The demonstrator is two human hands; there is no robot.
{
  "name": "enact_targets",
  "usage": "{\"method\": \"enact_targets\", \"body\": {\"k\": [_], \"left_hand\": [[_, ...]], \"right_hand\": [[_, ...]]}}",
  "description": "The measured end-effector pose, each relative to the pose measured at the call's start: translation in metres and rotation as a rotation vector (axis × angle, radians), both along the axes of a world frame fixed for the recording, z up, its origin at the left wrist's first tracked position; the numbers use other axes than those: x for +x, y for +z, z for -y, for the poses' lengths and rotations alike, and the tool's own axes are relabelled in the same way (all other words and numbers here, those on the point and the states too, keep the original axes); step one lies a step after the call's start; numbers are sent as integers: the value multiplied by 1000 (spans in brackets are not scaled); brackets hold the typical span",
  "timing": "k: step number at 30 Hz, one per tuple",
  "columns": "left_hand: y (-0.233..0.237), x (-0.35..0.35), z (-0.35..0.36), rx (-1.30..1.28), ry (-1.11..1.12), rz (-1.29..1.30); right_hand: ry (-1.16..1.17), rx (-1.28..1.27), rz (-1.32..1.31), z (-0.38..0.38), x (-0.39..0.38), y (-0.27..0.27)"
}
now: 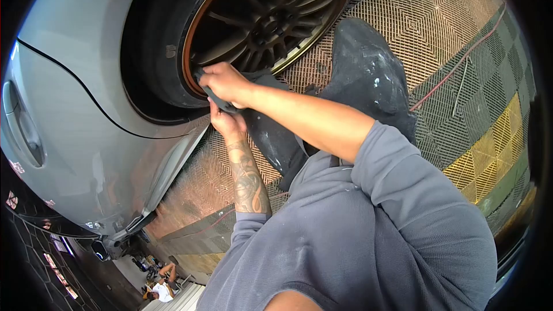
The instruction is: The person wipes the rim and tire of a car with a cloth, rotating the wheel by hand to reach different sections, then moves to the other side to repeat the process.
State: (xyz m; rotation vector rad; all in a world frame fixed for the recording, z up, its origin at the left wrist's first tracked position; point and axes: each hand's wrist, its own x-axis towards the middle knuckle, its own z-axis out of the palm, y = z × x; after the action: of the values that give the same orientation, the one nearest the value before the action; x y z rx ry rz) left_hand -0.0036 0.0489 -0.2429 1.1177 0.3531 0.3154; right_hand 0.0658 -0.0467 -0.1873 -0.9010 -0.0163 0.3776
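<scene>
A dark grey cloth (219, 99) is bunched against the lower left rim edge of a dark bronze multi-spoke wheel (271, 29). My right hand (226, 83) is closed on this cloth and presses it to the rim, close to the tyre (164, 52). Just below it, my left hand (226, 124), on the tattooed arm, has its thumb and fingers at the hanging end of the cloth. Its fingertips are partly hidden by the cloth. An orange-brown band runs round the rim's edge, and a bit of yellow-green shows behind the spokes.
The grey car body (86, 98) with its door handle (23, 126) fills the left side. My dark-trousered knee (371, 57) is bent beside the wheel. A red hose (455, 69) lies across the grid floor tiles (426, 11). Far off at lower left, another person (163, 291) is visible.
</scene>
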Motion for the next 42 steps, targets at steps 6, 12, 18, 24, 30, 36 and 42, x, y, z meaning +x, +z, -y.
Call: {"method": "enact_targets", "body": {"k": [6,12,18,24,30,36,42], "left_hand": [[24,-5,29,217,1,123],[-16,11,8,234,-29,-135],[-19,-7,2,64,3,-144],[33,-28,9,699,400,91],[131,14,2,1404,240,542],[99,78,-20,1518,289,692],[94,90,-19,1617,438,723]], "right_hand": [[103,337,-114,34,4,31],[-86,-288,434,8,-14,-25],[-66,-370,200,-19,-14,-60],[134,-434,274,-12,-16,-24],[144,-595,236,-43,-18,-88],[80,-283,231,-27,-17,-37],[382,-914,566,3,-19,-62]]}}
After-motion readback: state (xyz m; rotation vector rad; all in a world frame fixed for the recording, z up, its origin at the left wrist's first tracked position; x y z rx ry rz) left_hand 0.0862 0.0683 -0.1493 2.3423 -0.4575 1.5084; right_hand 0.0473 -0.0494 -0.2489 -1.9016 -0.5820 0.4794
